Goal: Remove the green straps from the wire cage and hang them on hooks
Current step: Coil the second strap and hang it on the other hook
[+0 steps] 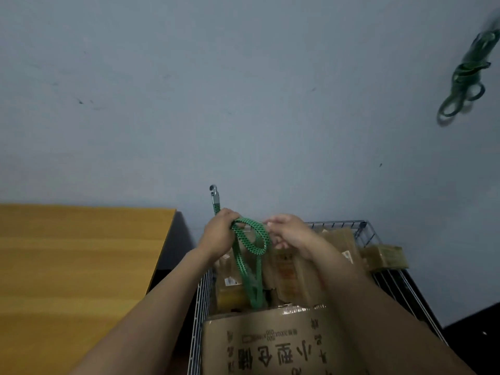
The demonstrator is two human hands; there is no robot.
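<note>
A green strap (247, 255) with black dots hangs in loops over the wire cage (377, 239). My left hand (217, 235) is closed around its upper part, and the strap's metal hook end (213, 192) sticks up above my fist. My right hand (289, 234) pinches the top loop of the same strap from the right. The strap's lower loops dangle down to the packages inside the cage. High on the wall at the upper right, a bundle of green straps (466, 77) hangs blurred; its hook is not visible.
A cardboard box (270, 345) with printed characters fills the cage's near part, and brown packages (286, 272) stand behind it. A yellow wooden table (75, 266) lies to the left. A grey wall (243, 104) stands behind the cage.
</note>
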